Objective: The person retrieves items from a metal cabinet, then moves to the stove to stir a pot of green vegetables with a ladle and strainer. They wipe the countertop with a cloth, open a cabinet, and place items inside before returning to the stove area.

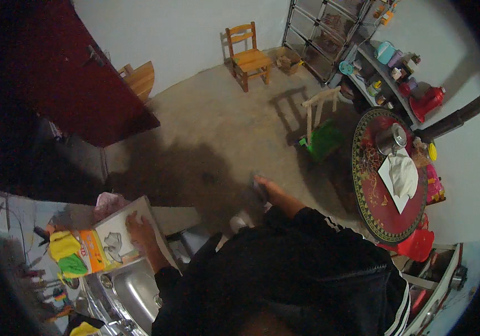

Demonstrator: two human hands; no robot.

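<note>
My left hand (140, 230) rests, fingers apart, on a pale board or box lid (116, 227) on the counter, to the left of my body. Beside its fingers lies a crumpled grey cloth (113, 245). Farther left are an orange and white packet (91, 250), a yellow cloth (64, 245) and a green cloth (73, 265). A steel sink (137, 290) sits just below that hand. My right hand (266, 188) is held out over the floor, its fingers curled around something dark and blurred that I cannot identify.
On the right stands a round red table (370, 201) bearing a metal pot (387, 140) and a white cloth (404, 174). A green-seated chair (324, 140) is near it. A wooden chair (250, 61) stands by the wall, and a dark red door (76, 75) is at upper left.
</note>
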